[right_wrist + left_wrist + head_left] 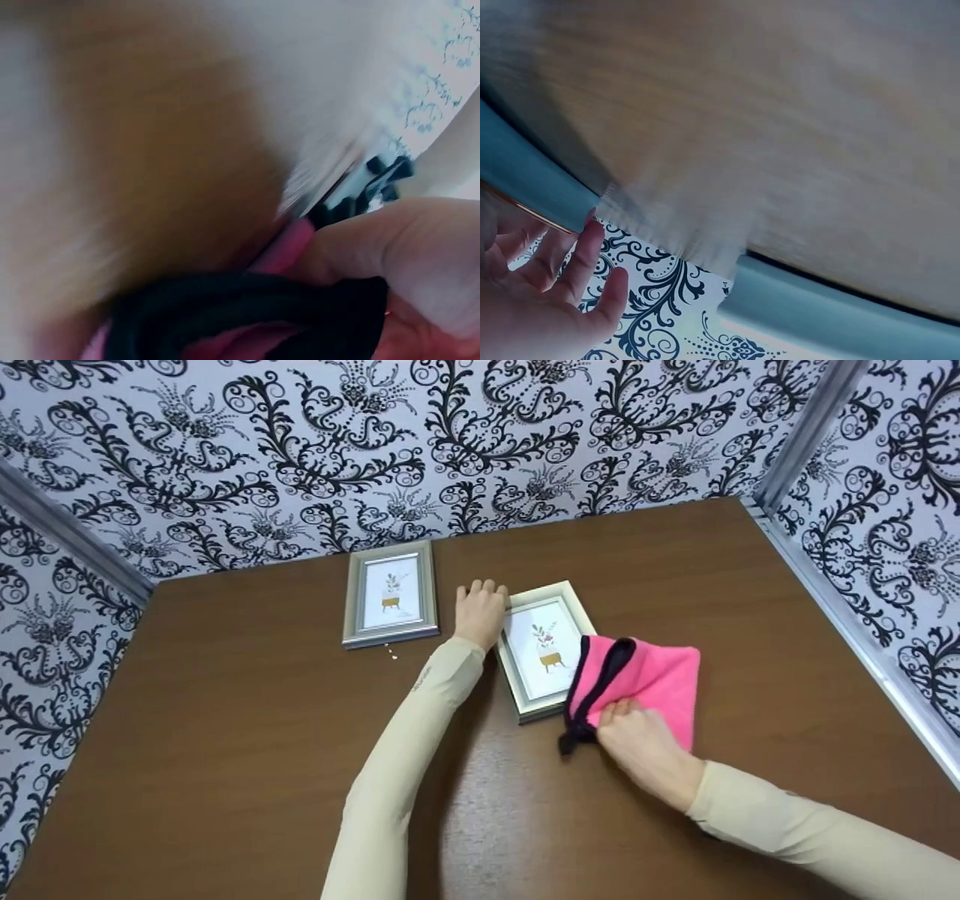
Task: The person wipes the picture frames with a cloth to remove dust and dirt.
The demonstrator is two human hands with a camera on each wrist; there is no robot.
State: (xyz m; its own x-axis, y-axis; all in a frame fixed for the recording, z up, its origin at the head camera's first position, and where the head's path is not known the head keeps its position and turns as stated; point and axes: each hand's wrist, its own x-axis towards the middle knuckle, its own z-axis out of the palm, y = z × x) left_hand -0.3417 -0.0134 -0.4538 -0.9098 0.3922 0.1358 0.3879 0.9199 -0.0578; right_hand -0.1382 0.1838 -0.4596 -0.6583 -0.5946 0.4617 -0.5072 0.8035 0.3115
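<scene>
A pale picture frame (511, 664) lies tilted on the table, with a print of a potted plant inside. Against its upper left edge is my left hand (481, 613), holding it there. In the left wrist view the fingers (589, 262) curve at the end of the frame's edge (532, 172). My right hand (645, 742) grips a bunched pink cloth (667, 675) with black trim, which overlaps the frame's lower right corner. From the right wrist, the cloth's black trim (225, 307) shows close by the hand (420, 255), and the picture is blurred.
To the left of my left hand lies a second, silver-toned picture frame (352, 600) with a similar print. Small pale bits (393, 656) are on the brown table (247, 735) just below it. Patterned walls (480, 450) enclose the back and sides.
</scene>
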